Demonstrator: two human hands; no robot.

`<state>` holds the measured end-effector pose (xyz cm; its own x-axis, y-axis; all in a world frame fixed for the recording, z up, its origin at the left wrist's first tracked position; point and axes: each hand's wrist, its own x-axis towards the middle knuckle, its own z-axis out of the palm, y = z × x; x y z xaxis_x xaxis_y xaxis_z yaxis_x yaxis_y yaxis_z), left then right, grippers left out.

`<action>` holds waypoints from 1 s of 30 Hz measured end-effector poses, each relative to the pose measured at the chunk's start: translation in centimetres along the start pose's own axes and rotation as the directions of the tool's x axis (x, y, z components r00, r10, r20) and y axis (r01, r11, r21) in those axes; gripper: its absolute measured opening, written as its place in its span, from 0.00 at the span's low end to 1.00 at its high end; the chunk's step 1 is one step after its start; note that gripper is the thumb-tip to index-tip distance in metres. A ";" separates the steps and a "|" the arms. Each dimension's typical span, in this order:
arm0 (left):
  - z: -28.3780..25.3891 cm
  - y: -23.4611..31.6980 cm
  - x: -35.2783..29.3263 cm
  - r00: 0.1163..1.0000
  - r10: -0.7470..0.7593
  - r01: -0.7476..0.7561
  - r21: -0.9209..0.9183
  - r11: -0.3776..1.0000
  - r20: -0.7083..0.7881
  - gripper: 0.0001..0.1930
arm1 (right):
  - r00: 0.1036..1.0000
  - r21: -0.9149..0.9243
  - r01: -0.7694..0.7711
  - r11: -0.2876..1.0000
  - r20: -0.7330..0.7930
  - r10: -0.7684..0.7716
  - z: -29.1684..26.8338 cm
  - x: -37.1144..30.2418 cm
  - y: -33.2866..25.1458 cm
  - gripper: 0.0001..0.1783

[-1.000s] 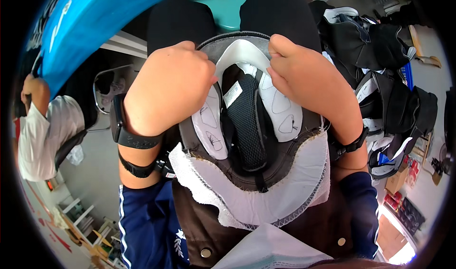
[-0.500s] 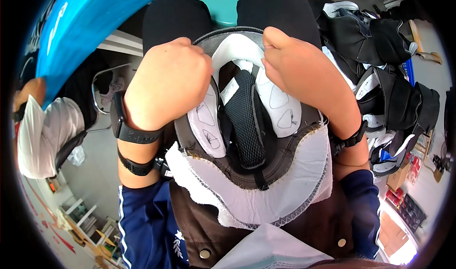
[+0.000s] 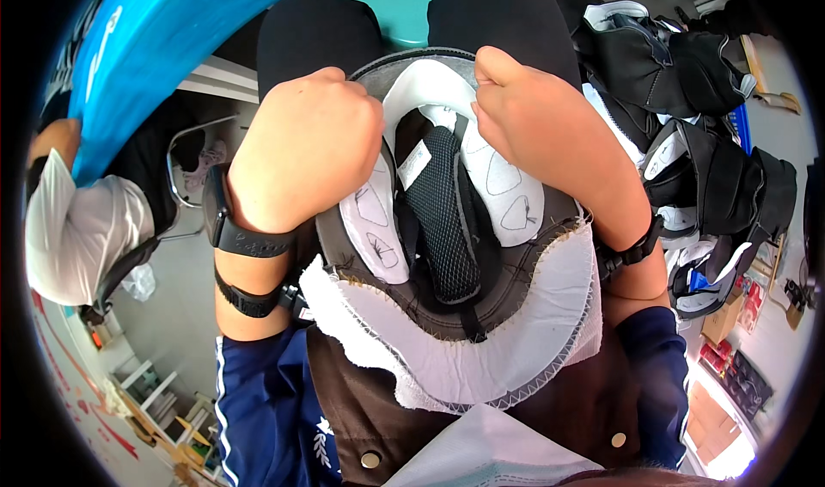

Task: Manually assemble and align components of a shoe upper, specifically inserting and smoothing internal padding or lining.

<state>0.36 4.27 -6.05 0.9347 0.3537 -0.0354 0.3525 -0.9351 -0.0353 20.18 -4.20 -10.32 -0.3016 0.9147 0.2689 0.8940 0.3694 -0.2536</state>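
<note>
Left hand and right hand, curled tight, seemingly pinch the white band (the pinch itself is hidden) of the padded liner near the knees, apparently shaping it, which calls for even tension.

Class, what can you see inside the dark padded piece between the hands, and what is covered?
Inside the padded piece: a black mesh strip bearing a white label, between two white pads. What lies beneath the left hand and right hand is hidden.

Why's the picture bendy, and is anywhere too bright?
Head view: the fisheye lens curves things near the edge; head view, lower right: glare burns out a white patch; head view, middle: left hand, right hand and stitched white fabric look clear.
</note>
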 end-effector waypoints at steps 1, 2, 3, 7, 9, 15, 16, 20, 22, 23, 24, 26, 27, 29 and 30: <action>0.0 0.1 0.0 1.000 -0.003 0.003 0.005 1.000 0.000 0.08 | 0.999 -0.049 0.021 0.999 -0.046 -0.023 0.1 0.0 0.0 0.08; -0.1 0.2 0.1 1.000 -0.002 0.002 0.006 1.000 0.000 0.08 | 0.999 -0.049 0.021 0.999 -0.046 -0.023 0.1 0.0 0.0 0.08; -0.2 0.3 0.1 0.999 -0.029 0.029 0.013 1.000 0.017 0.09 | 1.000 -0.005 -0.002 1.000 -0.005 0.002 0.0 0.1 0.0 0.08; 0.4 0.2 0.3 0.994 -0.105 0.104 0.030 0.994 0.016 0.10 | 0.998 0.021 -0.031 0.999 0.055 0.029 0.2 0.3 0.2 0.09; 0.6 0.2 0.5 0.993 -0.115 0.114 0.045 0.992 0.021 0.10 | 0.999 0.011 -0.032 0.999 0.038 0.032 0.7 0.3 0.6 0.09; 0.6 0.3 0.6 0.994 -0.106 0.106 -0.002 0.994 -0.019 0.08 | 0.998 0.019 -0.056 0.998 0.011 0.055 0.8 0.4 0.7 0.10; 0.4 0.5 0.7 0.994 -0.091 0.090 -0.020 0.996 -0.055 0.07 | 0.999 0.017 -0.054 0.998 0.009 0.054 0.8 0.4 0.8 0.10; 0.6 0.1 1.2 0.948 0.055 -0.023 0.105 0.994 -0.314 0.05 | 0.998 -0.001 -0.062 0.998 0.013 0.062 0.7 0.3 0.8 0.11; 1.8 -0.4 0.7 0.991 -0.074 0.065 -0.080 0.995 -0.114 0.07 | 0.999 0.014 -0.044 0.999 0.023 0.044 0.6 0.4 0.7 0.11; 1.6 -0.6 0.9 0.994 -0.104 0.099 -0.139 0.985 -0.028 0.08 | 0.999 0.013 -0.045 0.999 0.022 0.045 0.6 0.5 0.8 0.11; 1.5 -0.6 1.0 0.994 -0.103 0.098 -0.138 0.986 -0.029 0.08 | 0.999 -0.011 -0.027 1.000 0.029 0.027 0.6 0.6 0.9 0.12; 1.4 -0.6 1.0 0.992 -0.126 0.125 -0.155 0.980 0.005 0.09 | 0.999 -0.036 -0.008 0.999 0.035 0.010 0.5 0.9 1.2 0.12; 1.4 -0.6 0.9 0.992 -0.126 0.126 -0.154 0.980 0.005 0.09 | 0.999 -0.092 0.035 0.995 0.014 -0.034 0.0 1.1 1.4 0.13; 1.3 -0.5 0.7 0.982 -0.177 0.186 -0.209 0.960 0.060 0.08 | 0.994 -0.166 0.108 0.980 0.004 -0.109 -0.8 1.6 2.4 0.16; 1.3 -0.6 0.6 0.981 -0.182 0.191 -0.208 0.959 0.062 0.08 | 0.993 -0.164 0.114 0.980 0.007 -0.114 -1.6 2.4 2.5 0.15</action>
<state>0.67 5.03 -7.38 0.8502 0.5187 -0.0898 0.5263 -0.8338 0.1667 22.26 -1.30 -8.84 -0.4040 0.8676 0.2899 0.8960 0.4392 -0.0656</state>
